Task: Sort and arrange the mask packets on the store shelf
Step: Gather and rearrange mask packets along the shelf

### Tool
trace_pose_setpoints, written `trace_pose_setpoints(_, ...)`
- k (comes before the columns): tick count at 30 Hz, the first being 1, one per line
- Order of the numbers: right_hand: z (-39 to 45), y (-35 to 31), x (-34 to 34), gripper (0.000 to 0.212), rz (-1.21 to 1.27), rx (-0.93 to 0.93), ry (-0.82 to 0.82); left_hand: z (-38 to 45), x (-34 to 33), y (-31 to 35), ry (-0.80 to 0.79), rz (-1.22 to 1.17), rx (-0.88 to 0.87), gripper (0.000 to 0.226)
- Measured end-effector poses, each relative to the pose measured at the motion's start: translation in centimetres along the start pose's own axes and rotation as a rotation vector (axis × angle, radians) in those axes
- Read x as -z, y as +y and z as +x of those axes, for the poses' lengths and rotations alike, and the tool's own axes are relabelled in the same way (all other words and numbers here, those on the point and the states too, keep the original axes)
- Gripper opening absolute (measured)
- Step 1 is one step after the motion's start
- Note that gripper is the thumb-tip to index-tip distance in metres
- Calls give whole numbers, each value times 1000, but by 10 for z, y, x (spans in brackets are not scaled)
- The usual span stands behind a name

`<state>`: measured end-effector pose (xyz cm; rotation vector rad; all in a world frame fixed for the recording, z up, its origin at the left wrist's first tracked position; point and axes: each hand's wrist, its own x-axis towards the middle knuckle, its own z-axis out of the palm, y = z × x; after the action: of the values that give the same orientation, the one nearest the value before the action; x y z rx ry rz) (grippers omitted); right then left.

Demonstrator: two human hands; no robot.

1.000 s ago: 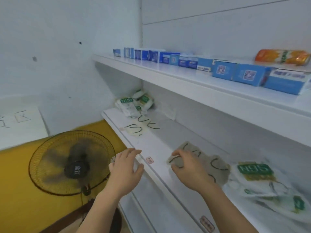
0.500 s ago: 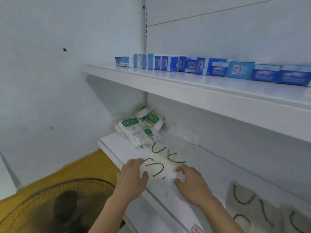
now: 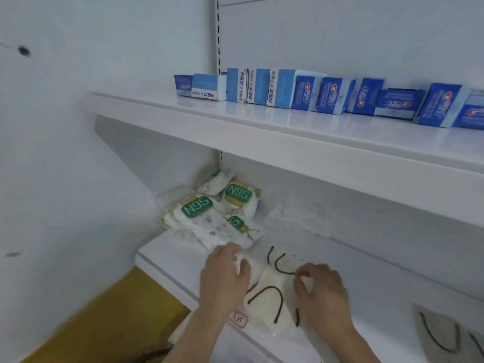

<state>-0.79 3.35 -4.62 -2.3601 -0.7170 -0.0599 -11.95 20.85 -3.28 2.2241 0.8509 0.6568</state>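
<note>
While N95 packets (image 3: 207, 213) crowd shelf (image 3: 167, 258) corner — both hands grip mask packet (image 3: 269, 297).

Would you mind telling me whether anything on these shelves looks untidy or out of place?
Yes: the N95 mask packets lie in a jumbled, overlapping heap in the lower shelf's back corner, and the blue boxes above sit unevenly, some upright, some flat.

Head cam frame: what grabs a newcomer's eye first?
Probably the two hands at the front edge of the lower shelf: the left hand and right hand flank a clear packet of white masks with black ear loops, the right fingers curled onto it. Behind, in the shelf's back left corner, lies a loose pile of green-labelled N95 packets. A row of blue boxes lines the upper shelf.
</note>
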Motion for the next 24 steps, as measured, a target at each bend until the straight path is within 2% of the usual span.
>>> trace_pose_setpoints(2,23,-20,-2,18,123,68,-17,28,24,-20,214,-60,51,32)
trace_pose_setpoints(4,51,-52,-6,15,199,118,-117,61,48,-37,389,-41,146,43)
trace_pose_setpoints(6,79,-86,-21,37,166,164,-210,94,67,-52,480,-104,314,61)
trace_pose_setpoints(7,91,-101,-32,55,117,174,-280,108,73,-58,489,-157,376,68)
trace_pose_setpoints(9,109,-123,-58,94,-54,142,-460,128,75,-70,442,-217,379,78)
trace_pose_setpoints(10,115,-130,-71,105,-162,120,-533,133,73,-75,394,-204,362,81)
trace_pose_setpoints(11,118,-134,-82,108,-259,104,-573,136,70,-79,354,-168,354,83)
trace_pose_setpoints(13,119,-137,-94,96,-336,97,-543,142,66,-88,331,-102,360,83)
trace_pose_setpoints(15,117,-137,-96,80,-294,108,-463,147,67,-93,319,-144,358,80)
trace_pose_setpoints(19,110,-129,-82,52,-91,145,-350,151,73,-95,255,-87,268,40)
trace_pose_setpoints(21,106,-127,-70,44,76,144,-278,150,77,-88,290,-104,240,29)
trace_pose_setpoints(24,102,-123,-52,34,235,171,-66,145,84,-75,393,-223,231,23)
